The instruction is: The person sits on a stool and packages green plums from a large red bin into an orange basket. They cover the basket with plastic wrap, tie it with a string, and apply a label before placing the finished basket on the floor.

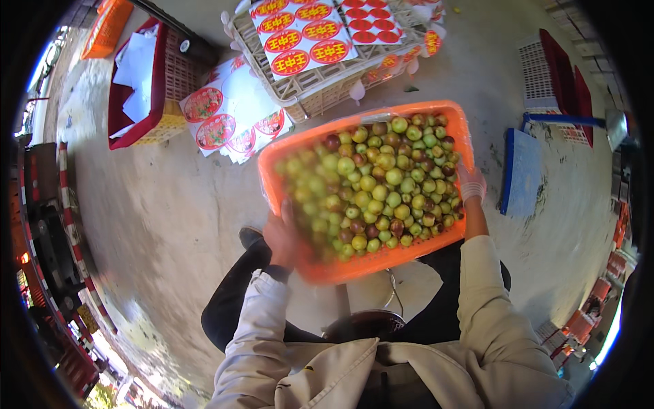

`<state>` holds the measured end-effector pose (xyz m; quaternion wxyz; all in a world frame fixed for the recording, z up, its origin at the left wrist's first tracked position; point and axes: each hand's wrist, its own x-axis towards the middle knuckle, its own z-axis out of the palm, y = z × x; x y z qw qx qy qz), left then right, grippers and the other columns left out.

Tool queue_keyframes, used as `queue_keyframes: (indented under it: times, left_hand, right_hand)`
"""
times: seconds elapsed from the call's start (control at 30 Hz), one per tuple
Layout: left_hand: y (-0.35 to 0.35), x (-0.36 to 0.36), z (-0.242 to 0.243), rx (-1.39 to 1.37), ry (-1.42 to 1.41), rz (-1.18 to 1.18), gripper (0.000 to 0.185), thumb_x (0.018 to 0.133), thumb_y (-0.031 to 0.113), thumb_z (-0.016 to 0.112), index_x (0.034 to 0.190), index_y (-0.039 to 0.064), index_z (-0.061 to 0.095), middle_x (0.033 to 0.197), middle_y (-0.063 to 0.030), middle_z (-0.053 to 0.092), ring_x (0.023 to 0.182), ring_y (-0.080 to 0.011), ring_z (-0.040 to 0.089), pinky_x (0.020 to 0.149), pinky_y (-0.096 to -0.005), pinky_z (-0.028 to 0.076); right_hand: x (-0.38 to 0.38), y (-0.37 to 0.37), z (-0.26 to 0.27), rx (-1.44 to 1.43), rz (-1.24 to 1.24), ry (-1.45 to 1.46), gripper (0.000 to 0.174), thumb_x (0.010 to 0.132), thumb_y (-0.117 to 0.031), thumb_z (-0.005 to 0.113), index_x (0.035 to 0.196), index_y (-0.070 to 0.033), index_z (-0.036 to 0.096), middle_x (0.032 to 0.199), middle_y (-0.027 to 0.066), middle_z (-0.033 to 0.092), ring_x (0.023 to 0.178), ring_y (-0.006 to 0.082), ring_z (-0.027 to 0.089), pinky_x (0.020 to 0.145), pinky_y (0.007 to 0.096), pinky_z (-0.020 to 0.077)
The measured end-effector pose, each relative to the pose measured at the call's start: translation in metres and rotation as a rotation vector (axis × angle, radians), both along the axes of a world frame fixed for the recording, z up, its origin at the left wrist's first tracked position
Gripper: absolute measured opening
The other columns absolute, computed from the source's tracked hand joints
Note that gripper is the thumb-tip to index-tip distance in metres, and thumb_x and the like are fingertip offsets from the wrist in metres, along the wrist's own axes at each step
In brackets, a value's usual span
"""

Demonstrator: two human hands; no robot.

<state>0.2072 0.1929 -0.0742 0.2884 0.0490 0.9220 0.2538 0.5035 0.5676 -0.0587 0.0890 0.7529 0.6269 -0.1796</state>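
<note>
An orange plastic basket (pixel 368 273) tilts slightly in front of me, wrapped at its rim in clear plastic film. Green and reddish-brown jujube-like fruits (pixel 386 191) fill it; those at the left look blurred. My left hand (pixel 282 232) grips the basket's near left edge, thumb up along the rim. At the right short side, my right hand (pixel 471 181), in a thin translucent glove, holds the rim, its fingers partly hidden. Both sleeves are light beige. The basket is held over my lap, between my dark-trousered legs.
Beyond the basket, a beige plastic crate (pixel 306 97) bears sheets of red and yellow oval stickers (pixel 301 33). More sticker sheets (pixel 225 122) lie left of it. A red-lined crate (pixel 163 87) holds white paper. A blue stool-like object (pixel 522 174) stands right; a round dark container (pixel 363 324) is below.
</note>
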Motion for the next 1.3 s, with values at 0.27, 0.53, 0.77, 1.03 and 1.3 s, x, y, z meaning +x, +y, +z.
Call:
queue_keyframes:
  times: [0.27,0.53,0.77,1.03,1.3]
  left_hand:
    - [-0.012,-0.004,0.039,0.062,0.036,0.063,0.065,0.097,0.061,0.043,0.107,0.002,0.071,0.073,-0.0128,0.068,0.070,-0.0279,0.068,0.066,-0.0405,0.050]
    - [-0.108,0.029,-0.007,0.190,-0.133,0.312,0.066,0.096,0.061,0.044,0.087,0.000,0.067,0.067,-0.0095,0.063,0.053,-0.0206,0.057,0.048,-0.0335,0.041]
    - [-0.145,0.069,-0.055,0.356,0.151,0.325,0.038,0.098,0.034,0.054,0.093,-0.003,0.066,0.077,-0.0077,0.065,0.056,-0.0172,0.055,0.052,-0.0325,0.044]
    - [-0.128,0.095,-0.026,0.050,0.321,0.269,0.041,0.098,0.032,0.055,0.102,-0.008,0.065,0.093,-0.0210,0.070,0.086,-0.0292,0.066,0.079,-0.0405,0.050]
    - [-0.121,0.120,0.000,0.572,-0.400,0.438,0.061,0.094,0.063,0.043,0.116,0.009,0.062,0.094,-0.0048,0.069,0.074,-0.0156,0.062,0.060,-0.0299,0.045]
  right_hand:
    - [0.050,-0.002,-0.030,-0.175,0.006,0.406,0.072,0.084,-0.067,0.053,0.109,-0.001,0.069,0.108,0.0249,0.068,0.103,0.0392,0.066,0.087,0.0457,0.0495]
    - [0.098,-0.003,-0.033,-0.178,-0.159,0.533,0.075,0.091,-0.060,0.034,0.115,0.003,0.065,0.112,0.0216,0.069,0.100,0.0342,0.067,0.086,0.0435,0.0495]
    - [0.128,-0.074,-0.030,-0.405,-0.787,1.221,0.067,0.099,-0.056,0.034,0.131,-0.002,0.057,0.125,0.0111,0.065,0.106,0.0315,0.065,0.098,0.0420,0.0498]
    - [0.111,-0.149,-0.028,-0.262,-1.144,1.232,0.062,0.093,-0.060,0.053,0.138,-0.018,0.050,0.136,0.0074,0.057,0.117,0.0330,0.058,0.092,0.0545,0.0517]
    - [0.095,-0.179,-0.030,-0.650,-1.081,1.204,0.043,0.091,-0.029,0.064,0.127,-0.010,0.051,0.124,0.0149,0.057,0.114,0.0349,0.056,0.097,0.0562,0.0483]
